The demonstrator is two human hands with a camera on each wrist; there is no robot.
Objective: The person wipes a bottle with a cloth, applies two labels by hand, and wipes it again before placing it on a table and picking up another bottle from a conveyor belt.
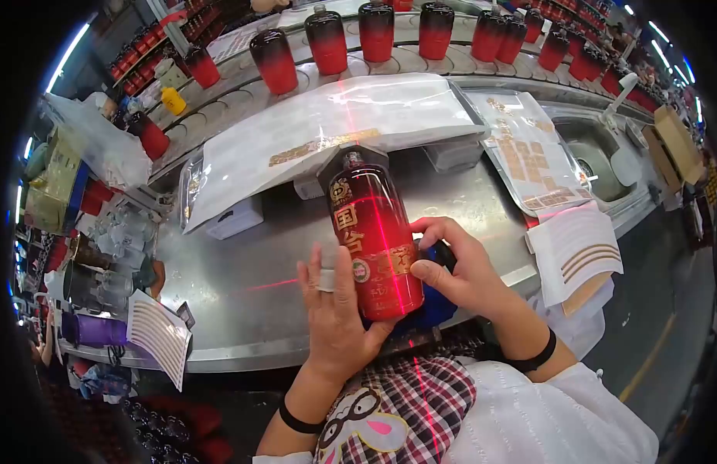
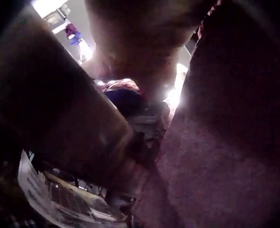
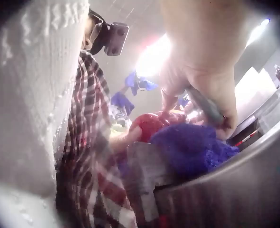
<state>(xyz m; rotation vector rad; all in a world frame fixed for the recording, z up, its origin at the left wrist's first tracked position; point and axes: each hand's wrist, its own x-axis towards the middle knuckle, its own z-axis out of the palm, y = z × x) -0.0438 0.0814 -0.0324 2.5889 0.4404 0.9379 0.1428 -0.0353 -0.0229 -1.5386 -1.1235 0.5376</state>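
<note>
Your glossy red-to-black bottle with gold lettering (image 1: pixel 383 209) lies at the near edge of the steel table (image 1: pixel 242 301), neck to the far side, blue cloth (image 1: pixel 439 308) by its base. Your left hand (image 1: pixel 335 329) rests on its left side, fingers extended; your right hand (image 1: pixel 470 271), curled round a dark object (image 3: pixel 206 104), touches the right. It looks rigid, fairly heavy, slick and breakable; cradle the broad body.

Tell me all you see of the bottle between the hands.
The bottle looks like glossy glass, near-black at the shoulder fading to red, with gold characters and a gold band. It lies tilted, neck away from the person. The right hand touches its lower right side; the left hand is alongside. Blue cloth sits by its base.
</note>
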